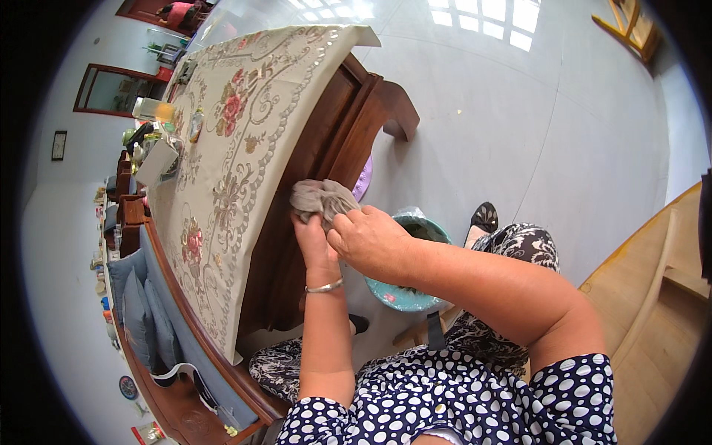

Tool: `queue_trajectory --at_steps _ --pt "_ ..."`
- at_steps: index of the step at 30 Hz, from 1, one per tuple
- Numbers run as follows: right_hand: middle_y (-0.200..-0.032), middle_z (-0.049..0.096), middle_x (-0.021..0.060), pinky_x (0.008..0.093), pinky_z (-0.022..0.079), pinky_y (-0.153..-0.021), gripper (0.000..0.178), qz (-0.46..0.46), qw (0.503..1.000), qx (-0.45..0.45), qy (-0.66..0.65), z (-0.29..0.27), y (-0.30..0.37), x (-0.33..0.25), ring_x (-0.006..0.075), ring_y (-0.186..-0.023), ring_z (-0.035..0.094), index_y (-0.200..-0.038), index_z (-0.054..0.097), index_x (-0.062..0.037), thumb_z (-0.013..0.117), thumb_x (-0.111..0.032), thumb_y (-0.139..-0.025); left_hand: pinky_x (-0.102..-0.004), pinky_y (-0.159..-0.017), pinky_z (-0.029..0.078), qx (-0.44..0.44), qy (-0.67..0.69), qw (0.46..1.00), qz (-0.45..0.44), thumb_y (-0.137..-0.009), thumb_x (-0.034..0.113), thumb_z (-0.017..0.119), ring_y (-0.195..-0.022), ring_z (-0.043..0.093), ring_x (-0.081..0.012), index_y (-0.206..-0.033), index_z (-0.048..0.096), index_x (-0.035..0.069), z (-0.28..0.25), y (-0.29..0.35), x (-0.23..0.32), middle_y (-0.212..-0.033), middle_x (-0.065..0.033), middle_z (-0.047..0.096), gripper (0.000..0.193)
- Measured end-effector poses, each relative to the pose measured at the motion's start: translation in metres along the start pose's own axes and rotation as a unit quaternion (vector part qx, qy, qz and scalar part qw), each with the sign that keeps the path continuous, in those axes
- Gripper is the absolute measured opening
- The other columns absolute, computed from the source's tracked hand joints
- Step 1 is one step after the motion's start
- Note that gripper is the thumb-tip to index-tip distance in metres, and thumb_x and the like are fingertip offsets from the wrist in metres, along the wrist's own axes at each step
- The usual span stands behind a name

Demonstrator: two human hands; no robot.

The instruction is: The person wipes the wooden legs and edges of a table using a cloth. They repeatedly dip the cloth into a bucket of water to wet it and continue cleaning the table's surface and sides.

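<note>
Probably a home — cushions [139, 326], floral tablecloth [215, 159]

No lettering, number or sign is legible to me in this head view. Below and right of the frame's centre, a teal bin [412, 299] carries a small pinkish-red mark [389, 297], too small for me to read. At the upper left, the colored patch I see on a small bottle [196, 126] yields no words. On the far-left wall, a dark-framed panel [58, 146] shows me a pale face, its markings too fine to make out.
</note>
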State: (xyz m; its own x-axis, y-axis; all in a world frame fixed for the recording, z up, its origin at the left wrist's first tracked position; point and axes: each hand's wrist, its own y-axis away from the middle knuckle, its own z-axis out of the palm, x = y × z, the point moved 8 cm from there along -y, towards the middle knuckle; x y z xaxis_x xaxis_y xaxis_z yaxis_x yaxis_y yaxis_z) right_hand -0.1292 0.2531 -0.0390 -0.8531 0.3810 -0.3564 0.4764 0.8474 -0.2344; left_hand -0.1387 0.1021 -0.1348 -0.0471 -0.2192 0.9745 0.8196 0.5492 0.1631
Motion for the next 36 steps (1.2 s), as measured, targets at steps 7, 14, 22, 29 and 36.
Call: queue_trajectory --at_steps 7,14,22,29,36 --pt "-0.09 0.054 0.01 0.0365 0.047 -0.074 0.02 0.026 0.977 0.179 -0.115 -0.027 -0.017 0.019 0.0275 -0.085 0.057 -0.091 0.057 -0.006 0.065 -0.016 -0.077 -0.0262 -0.086 0.047 -0.188 -0.151 0.968 -0.07 -0.069 -0.014 0.054 -0.101 0.054 -0.012 -0.115 0.057 0.006 -0.003 0.054 0.016 -0.107 -0.0023 0.058 0.05" --pt "-0.127 0.055 0.0184 0.0368 0.05 -0.089 0.058 0.106 0.89 -0.034 -0.443 0.036 -0.027 0.0 0.0265 -0.107 0.061 -0.131 0.047 0.0003 0.061 -0.04 -0.092 -0.0402 -0.092 0.046 -0.372 -0.489 0.752 0.239 -0.058 -0.011 0.06 -0.11 0.053 -0.034 -0.105 0.066 0.01 0.016 0.143 0.059 -0.116 -0.0112 0.059 0.051" --pt "-0.129 0.054 0.0166 0.0305 0.037 -0.103 0.063 0.068 0.745 -0.264 -0.61 0.09 -0.009 -0.069 0.0221 -0.118 0.052 -0.138 0.043 -0.0004 0.036 -0.051 -0.1 -0.0421 -0.089 0.045 -0.276 -0.481 0.764 0.33 -0.069 -0.007 0.06 -0.105 0.054 -0.0342 -0.121 0.049 0.01 -0.041 0.182 0.099 -0.122 -0.0139 0.053 0.056" --pt "-0.133 0.048 0.0136 0.033 0.036 -0.105 0.1 0.179 0.678 -0.315 -0.639 0.092 0.009 -0.108 0.0238 -0.121 0.047 -0.147 0.021 -0.0024 0.071 -0.055 -0.079 -0.0395 -0.086 0.045 -0.189 -0.497 0.744 0.405 -0.067 0.001 0.066 -0.104 0.055 -0.0311 -0.107 0.05 0.004 -0.082 0.181 0.124 -0.118 -0.0133 0.052 0.043" --pt "-0.114 0.06 0.0078 0.0309 0.045 -0.094 0.066 0.276 0.679 -0.23 -0.64 0.112 0.005 -0.1 0.0163 -0.104 0.058 -0.133 0.046 -0.0018 0.073 -0.014 -0.074 -0.0403 -0.098 0.04 -0.177 -0.559 0.696 0.415 -0.064 0.027 0.077 -0.117 0.048 -0.0283 -0.119 0.055 0.007 -0.131 0.165 0.162 -0.122 -0.0102 0.051 0.063"
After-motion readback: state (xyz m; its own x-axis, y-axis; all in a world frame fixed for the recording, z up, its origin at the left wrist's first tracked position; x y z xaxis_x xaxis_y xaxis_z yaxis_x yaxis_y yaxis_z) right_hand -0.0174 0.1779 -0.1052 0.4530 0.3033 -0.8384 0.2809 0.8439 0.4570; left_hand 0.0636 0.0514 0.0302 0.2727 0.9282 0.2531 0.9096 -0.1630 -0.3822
